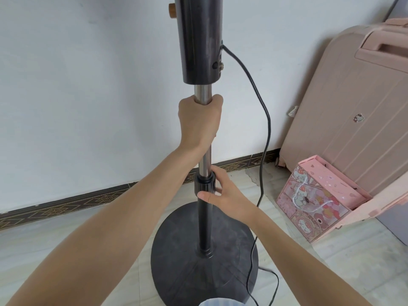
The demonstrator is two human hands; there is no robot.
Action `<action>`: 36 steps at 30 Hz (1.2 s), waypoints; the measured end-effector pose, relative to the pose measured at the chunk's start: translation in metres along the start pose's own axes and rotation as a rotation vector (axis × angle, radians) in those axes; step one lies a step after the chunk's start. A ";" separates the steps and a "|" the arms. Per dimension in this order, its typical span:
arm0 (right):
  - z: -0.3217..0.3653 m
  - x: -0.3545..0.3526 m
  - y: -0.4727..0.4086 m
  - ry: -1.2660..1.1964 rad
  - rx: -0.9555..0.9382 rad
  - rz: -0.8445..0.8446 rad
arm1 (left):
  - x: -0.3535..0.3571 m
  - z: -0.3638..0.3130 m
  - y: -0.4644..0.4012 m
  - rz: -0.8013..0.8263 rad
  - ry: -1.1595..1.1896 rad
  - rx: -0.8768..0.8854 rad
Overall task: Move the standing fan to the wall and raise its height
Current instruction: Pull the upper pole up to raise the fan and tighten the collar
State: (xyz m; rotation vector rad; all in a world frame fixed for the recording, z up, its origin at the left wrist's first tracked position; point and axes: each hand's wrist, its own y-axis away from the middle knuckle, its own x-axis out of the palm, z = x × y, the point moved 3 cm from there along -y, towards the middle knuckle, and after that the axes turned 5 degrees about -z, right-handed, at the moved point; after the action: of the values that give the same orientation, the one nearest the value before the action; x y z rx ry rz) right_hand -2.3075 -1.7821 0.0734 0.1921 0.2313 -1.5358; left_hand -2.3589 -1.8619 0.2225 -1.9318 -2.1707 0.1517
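While left hand (199,120) clenches chrome pole (202,93), right hand (223,193) grasps collar (204,184); base (176,261) near wall (88,85), pink suitcase (353,107) rightward.

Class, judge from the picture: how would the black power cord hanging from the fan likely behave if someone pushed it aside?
The power cord probably swings easily: it is thin and hangs in loose curves. It likely snags too, since it trails over the fan base onto the floor.

Left hand (199,120) fisted high with fingers wrapped, right hand (223,191) lower, fingers curled, both forearms extended.
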 end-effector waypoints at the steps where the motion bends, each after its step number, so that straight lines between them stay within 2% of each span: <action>1: 0.000 0.000 0.000 -0.054 -0.002 0.037 | 0.000 0.000 0.000 -0.001 -0.006 0.002; 2: -0.001 -0.003 -0.001 -0.060 -0.008 0.022 | 0.000 0.000 0.000 -0.005 -0.012 0.004; 6: -0.002 0.000 -0.006 0.092 -0.009 -0.269 | 0.002 -0.001 0.002 -0.045 -0.035 0.018; 8: -0.006 0.004 -0.005 0.059 -0.005 -0.328 | 0.004 -0.001 0.003 -0.058 -0.040 0.019; 9: -0.008 0.004 -0.006 0.032 -0.011 -0.284 | 0.005 -0.002 0.003 -0.062 -0.043 0.021; 12: -0.006 -0.001 -0.006 -0.035 -0.027 0.000 | 0.006 -0.002 0.005 -0.062 -0.049 0.025; 13: -0.006 -0.004 -0.007 -0.035 -0.033 0.037 | 0.006 -0.002 0.005 -0.061 -0.048 0.025; 15: -0.006 -0.008 -0.009 0.013 -0.022 -0.021 | 0.005 -0.001 0.006 -0.066 -0.044 0.022; 17: -0.008 -0.005 -0.010 0.078 -0.017 -0.165 | 0.005 -0.001 0.006 -0.074 -0.047 0.023; 20: -0.011 0.002 -0.007 0.037 -0.034 -0.281 | 0.004 -0.002 0.007 -0.092 -0.055 0.033; 25: -0.009 0.004 -0.007 -0.005 -0.030 -0.030 | 0.002 -0.002 0.007 -0.094 -0.053 0.024; 30: -0.009 0.001 -0.009 0.123 -0.052 -0.126 | 0.003 -0.001 0.008 -0.109 -0.055 0.020; 36: -0.017 0.005 -0.007 0.020 -0.072 -0.162 | 0.004 -0.002 0.009 -0.089 -0.089 0.010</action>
State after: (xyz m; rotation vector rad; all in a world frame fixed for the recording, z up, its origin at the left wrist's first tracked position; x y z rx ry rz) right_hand -2.3147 -1.7822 0.0563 0.1341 0.3239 -1.6834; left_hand -2.3499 -1.8569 0.2229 -1.8526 -2.3036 0.2366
